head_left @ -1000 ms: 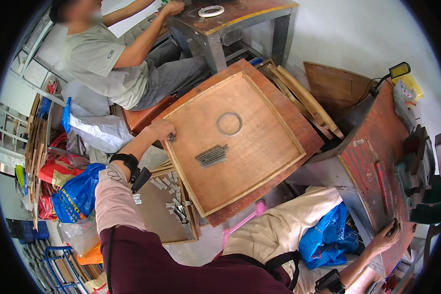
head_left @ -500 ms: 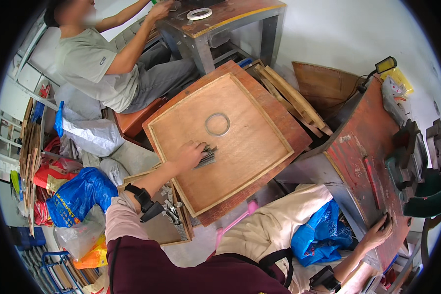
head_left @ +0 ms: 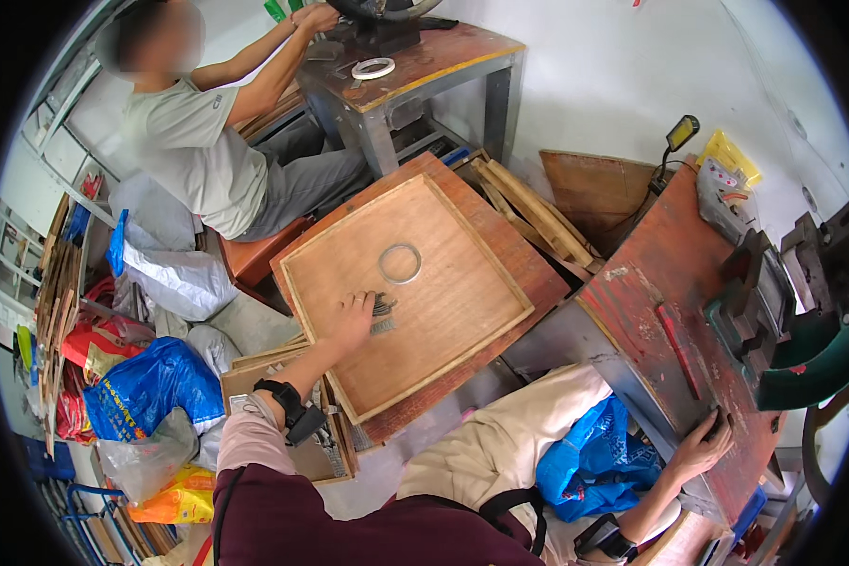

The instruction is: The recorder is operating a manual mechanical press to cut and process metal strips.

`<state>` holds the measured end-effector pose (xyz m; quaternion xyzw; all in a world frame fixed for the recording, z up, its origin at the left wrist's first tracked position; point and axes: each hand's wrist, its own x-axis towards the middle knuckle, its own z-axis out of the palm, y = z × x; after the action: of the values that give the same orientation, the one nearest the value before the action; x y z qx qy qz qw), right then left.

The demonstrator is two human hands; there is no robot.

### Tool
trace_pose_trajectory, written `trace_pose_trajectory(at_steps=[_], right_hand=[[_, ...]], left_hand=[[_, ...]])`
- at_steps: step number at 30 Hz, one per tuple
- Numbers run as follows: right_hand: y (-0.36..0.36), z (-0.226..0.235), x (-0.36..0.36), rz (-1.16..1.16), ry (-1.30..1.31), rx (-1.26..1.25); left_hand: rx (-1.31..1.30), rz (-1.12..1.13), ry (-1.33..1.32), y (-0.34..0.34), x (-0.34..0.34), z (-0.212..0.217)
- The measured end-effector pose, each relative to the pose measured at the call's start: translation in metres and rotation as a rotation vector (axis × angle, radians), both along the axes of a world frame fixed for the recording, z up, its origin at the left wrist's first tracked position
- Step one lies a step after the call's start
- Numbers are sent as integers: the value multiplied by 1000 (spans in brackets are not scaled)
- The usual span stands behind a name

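Note:
My left hand reaches over a shallow square wooden tray, its fingers bent and closed against a small pile of grey metal pieces. Part of the pile is hidden by the fingers. Just beyond it, a thin metal ring lies flat on the tray's bottom. Off to the right, my right hand rests on the front edge of a worn reddish workbench, fingers apart; nothing shows clearly in it. A red bar-shaped tool lies on that bench beyond the hand.
A wooden box with metal pieces stands below the tray's near left corner. A green vise sits at the bench's right. Another person works at a table at the back. Blue bags crowd the left; another blue bag lies beside my leg.
The whole view has shifted, with the tray appearing lower and the right bench further left. My left fingers have moved slightly left of the pile; my right hand stays at the bench edge.

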<state>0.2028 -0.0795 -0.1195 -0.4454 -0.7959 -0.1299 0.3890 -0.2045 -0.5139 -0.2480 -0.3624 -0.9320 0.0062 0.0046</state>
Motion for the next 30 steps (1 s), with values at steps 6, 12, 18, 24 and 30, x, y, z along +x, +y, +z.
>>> trace_pose_trajectory(at_steps=[6, 12, 18, 24, 30], right_hand=[[-3, 3, -5, 85, 43, -7], [-11, 11, -4, 33, 55, -19], [-20, 26, -10, 229, 217, -145], [-36, 84, 35, 547, 186, -372], [12, 83, 98, 501, 129, -551]], left_hand=[[122, 261, -252, 3, -25, -9], [434, 316, -768, 39, -23, 60], [463, -297, -809, 155, 75, 198], [417, -1228, -436, 319, 214, 237], [331, -1517, -158, 425, 323, 216]])
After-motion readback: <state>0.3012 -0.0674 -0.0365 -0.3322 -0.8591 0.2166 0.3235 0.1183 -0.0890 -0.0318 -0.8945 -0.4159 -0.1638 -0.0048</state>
